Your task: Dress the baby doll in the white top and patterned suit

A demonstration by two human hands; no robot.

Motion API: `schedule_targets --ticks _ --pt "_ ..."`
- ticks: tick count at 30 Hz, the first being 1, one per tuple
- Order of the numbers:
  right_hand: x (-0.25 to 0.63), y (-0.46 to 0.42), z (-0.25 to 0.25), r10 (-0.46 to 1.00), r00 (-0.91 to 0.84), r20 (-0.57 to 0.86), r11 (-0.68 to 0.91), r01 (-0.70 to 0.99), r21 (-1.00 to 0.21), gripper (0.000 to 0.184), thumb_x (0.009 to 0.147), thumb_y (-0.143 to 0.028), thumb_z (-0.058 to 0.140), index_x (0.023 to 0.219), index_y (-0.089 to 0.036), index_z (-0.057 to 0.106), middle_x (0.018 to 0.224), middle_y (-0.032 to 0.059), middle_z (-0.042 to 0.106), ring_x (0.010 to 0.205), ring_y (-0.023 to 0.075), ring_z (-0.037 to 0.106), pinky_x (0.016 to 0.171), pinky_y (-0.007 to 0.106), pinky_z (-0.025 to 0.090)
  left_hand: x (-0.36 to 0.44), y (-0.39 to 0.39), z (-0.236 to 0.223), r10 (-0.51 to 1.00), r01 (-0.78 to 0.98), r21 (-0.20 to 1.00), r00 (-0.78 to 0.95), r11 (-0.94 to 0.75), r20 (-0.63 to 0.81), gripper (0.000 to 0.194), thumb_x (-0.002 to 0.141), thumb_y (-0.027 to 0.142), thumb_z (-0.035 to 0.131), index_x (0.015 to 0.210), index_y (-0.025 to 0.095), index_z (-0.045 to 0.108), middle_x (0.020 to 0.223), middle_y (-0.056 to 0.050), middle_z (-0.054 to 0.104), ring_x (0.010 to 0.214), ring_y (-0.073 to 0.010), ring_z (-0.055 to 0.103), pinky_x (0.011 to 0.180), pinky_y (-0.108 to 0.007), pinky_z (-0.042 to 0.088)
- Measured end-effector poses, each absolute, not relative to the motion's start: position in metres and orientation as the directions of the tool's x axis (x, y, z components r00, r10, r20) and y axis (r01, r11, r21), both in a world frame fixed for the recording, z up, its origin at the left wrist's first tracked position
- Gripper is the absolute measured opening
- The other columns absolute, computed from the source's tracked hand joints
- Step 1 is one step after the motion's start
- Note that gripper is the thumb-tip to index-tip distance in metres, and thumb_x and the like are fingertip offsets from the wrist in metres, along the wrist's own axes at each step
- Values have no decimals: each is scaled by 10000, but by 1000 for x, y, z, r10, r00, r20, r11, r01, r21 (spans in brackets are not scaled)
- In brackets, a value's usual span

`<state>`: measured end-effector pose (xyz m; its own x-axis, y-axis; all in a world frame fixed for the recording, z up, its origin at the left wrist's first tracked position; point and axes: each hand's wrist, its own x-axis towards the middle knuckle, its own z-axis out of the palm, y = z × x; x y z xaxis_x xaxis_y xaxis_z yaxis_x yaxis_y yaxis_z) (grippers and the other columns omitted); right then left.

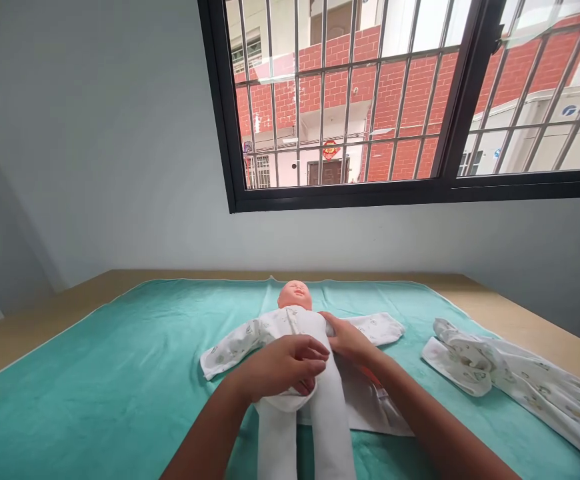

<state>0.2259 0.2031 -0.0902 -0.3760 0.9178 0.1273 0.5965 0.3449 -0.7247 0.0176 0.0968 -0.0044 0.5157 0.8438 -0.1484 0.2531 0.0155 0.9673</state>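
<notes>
The left hand (290, 363) is curling its fingers loosely over a doll (294, 295) lying face-up on green cloth (120, 360); the right hand (347, 340) is touching the doll's side, grip unclear. The shirt's (277, 324) sleeves (233, 345) seem on, one panel (370, 408) apparently lying open.

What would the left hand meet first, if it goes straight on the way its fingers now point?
Most likely the right hand, across the doll from the left hand. Depth is unclear in this single view, so it might brush the doll first.
</notes>
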Motion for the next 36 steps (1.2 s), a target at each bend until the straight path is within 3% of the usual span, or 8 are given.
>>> schedule_targets --ticks 5,10,15,18,24,30,33,36 --pt "258 208 -86 841 -541 -2 206 323 -924 579 739 -303 705 1299 -281 561 1350 40 574 1215 267 537 993 370 439 -6 94 10 820 225 973 564 -40 -97 361 839 450 592 1078 205 707 992 -90 661 842 -193 624 623 -269 559" --pt "289 216 -104 913 -408 -12 -55 -96 -994 435 819 -375 680 1220 -231 595 1230 92 649 1135 237 612 992 374 477 -24 90 17 801 124 992 596 -35 -46 355 837 405 620 1110 187 684 1243 -151 615 1019 -272 621 710 -350 589" --pt "301 225 -120 948 -316 18 -82 -298 -951 343 790 -304 735 1096 -191 626 1032 81 703 924 177 683 871 303 540 -16 82 15 626 208 977 755 53 -195 291 835 377 635 1070 210 678 998 -82 702 834 -202 680 844 -362 521" --pt "305 225 -122 955 -294 28 -80 -348 -934 328 813 -307 714 1109 -199 624 1099 75 680 929 162 674 821 275 551 -18 85 11 562 273 957 778 100 -281 290 798 386 665 1026 208 684 875 -48 686 715 -172 662 750 -326 529" --pt "302 223 -119 964 -265 8 -84 -337 -938 288 819 -301 699 1076 -197 625 1112 80 664 931 166 671 858 291 549 -45 101 -3 813 485 873 488 49 -317 273 824 447 575 801 186 652 701 -10 633 536 -128 588 427 -198 443" --pt "302 224 -120 964 -266 -3 -98 -342 -935 260 813 -291 704 1044 -192 634 1093 84 664 916 159 668 881 288 545 -48 98 -12 751 767 641 443 -35 -489 232 744 302 570 561 193 664 624 -41 674 544 -166 632 420 -201 421" --pt "301 226 -122 965 -259 23 -66 -326 -943 281 798 -313 711 1042 -198 631 1084 80 666 902 162 668 862 299 549 -44 92 -6 740 760 645 479 -80 -472 204 727 306 602 590 216 722 654 -48 708 552 -182 638 423 -219 417" --pt "299 229 -125 983 -171 65 31 -190 -981 301 782 -353 696 1033 -203 625 1053 78 676 864 169 669 797 307 555 -36 87 5 695 687 717 573 -119 -434 187 748 354 631 792 247 777 756 -42 739 639 -194 659 507 -239 469"
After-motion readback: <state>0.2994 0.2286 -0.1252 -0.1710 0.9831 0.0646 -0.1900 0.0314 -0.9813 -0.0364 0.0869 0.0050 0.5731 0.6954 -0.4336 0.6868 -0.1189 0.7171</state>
